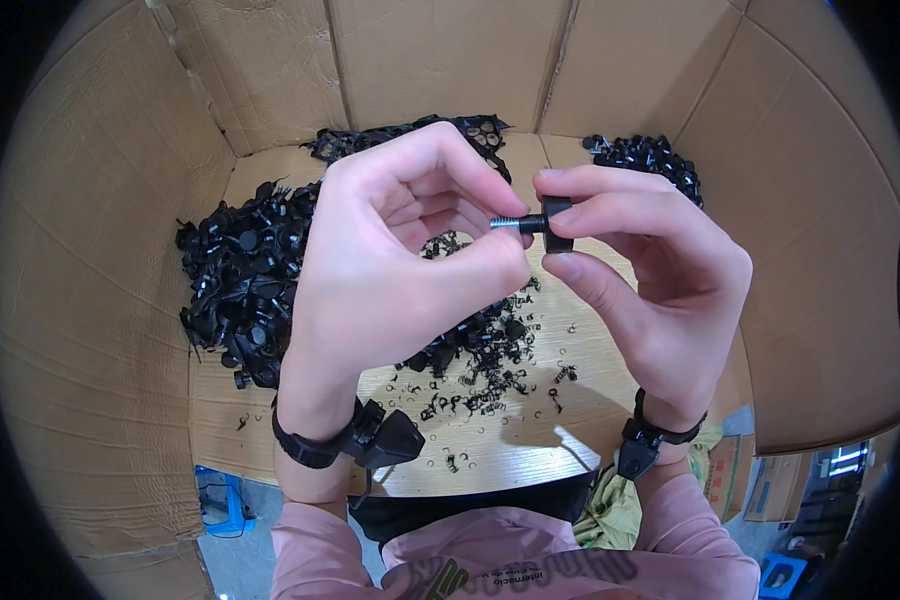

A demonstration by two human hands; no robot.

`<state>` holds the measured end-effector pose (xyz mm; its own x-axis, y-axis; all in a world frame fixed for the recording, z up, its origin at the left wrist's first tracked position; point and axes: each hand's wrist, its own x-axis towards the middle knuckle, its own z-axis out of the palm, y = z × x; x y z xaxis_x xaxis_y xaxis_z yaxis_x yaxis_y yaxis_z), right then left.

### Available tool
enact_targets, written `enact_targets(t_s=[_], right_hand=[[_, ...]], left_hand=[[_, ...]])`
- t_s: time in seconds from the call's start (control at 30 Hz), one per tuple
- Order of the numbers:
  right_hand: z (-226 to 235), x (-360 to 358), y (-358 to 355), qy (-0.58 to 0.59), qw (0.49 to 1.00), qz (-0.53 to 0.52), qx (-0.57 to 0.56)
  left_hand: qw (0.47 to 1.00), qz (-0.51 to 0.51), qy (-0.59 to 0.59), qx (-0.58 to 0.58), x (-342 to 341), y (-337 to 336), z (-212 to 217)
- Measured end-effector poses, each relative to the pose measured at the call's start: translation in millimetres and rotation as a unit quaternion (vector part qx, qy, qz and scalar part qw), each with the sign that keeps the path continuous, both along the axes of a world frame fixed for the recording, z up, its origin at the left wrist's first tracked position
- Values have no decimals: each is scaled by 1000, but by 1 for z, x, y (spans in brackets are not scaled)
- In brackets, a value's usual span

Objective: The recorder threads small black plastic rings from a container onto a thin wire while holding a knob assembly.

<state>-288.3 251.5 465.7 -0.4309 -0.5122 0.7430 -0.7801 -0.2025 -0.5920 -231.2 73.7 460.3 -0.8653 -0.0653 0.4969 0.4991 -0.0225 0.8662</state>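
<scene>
Between my hands, raised over the table, is a black knob-headed screw (558,225) lying sideways, with its round head to the right and its silver threaded shank to the left. My right hand (670,260) grips the head between thumb and fingers. On the other side, my left hand (390,250) is curled with thumb and index finger closed about the threaded end. Whether a small part sits in that left pinch is hidden. Beneath the hands, small black scraps and rings (490,375) lie scattered over the wooden tabletop (400,470).
A large heap of black knob screws (245,270) covers the table's left side. Black perforated scrap (480,130) lies at the back, and a smaller pile of black screws (650,160) at the back right. Tall cardboard walls (450,60) enclose the table. Blue stools (225,500) stand below.
</scene>
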Motion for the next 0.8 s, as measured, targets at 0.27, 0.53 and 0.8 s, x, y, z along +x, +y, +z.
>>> enact_targets(t_s=[0.27, 0.53, 0.8], right_hand=[[-1, 2, -3, -8, 1000, 6, -14], [1, 3, 0, -72, 995, 19, -69], [8, 2, 6, -116, 991, -66, -15]], left_hand=[[999, 31, 29, -22, 3, 2, 0], [995, 19, 90, -24, -7, 2, -2], [981, 98, 145, -79, -1, -13, 2]])
